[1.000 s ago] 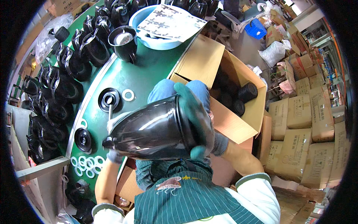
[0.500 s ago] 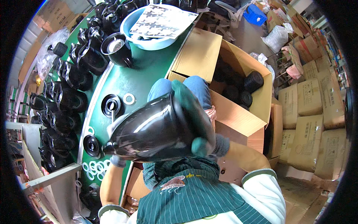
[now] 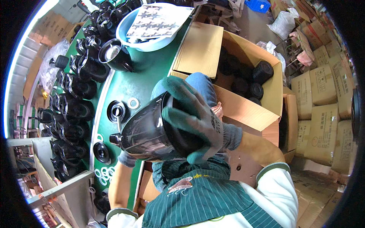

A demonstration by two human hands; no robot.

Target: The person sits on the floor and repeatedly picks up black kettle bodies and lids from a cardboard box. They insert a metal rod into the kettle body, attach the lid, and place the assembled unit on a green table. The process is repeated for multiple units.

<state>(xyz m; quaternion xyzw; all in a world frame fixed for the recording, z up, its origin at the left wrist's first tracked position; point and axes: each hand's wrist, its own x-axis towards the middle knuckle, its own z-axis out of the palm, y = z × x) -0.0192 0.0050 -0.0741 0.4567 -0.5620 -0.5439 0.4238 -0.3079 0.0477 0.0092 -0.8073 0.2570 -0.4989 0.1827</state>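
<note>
While we hold the glossy black kettle body (image 3: 150,133) tipped on its side over our lap, just off the edge of the green counter (image 3: 146,79), the work on this piece looks only part done to us: it is still in hand rather than set among the others. Our right hand (image 3: 194,117), in a green-grey glove, has its fingers (image 3: 178,89) spread and pressed over the body's wide end; our left hand (image 3: 127,159) props it from below, mostly hidden, so we cannot tell how its fingers lie. On the counter we count two black round lids (image 3: 117,111), a heap of white rings (image 3: 104,173) too blurred to count, and one blue basin (image 3: 150,36). More than ten black kettles (image 3: 81,85) crowd the counter's left. One open cardboard box (image 3: 247,81) holds at least five dark parts.
</note>
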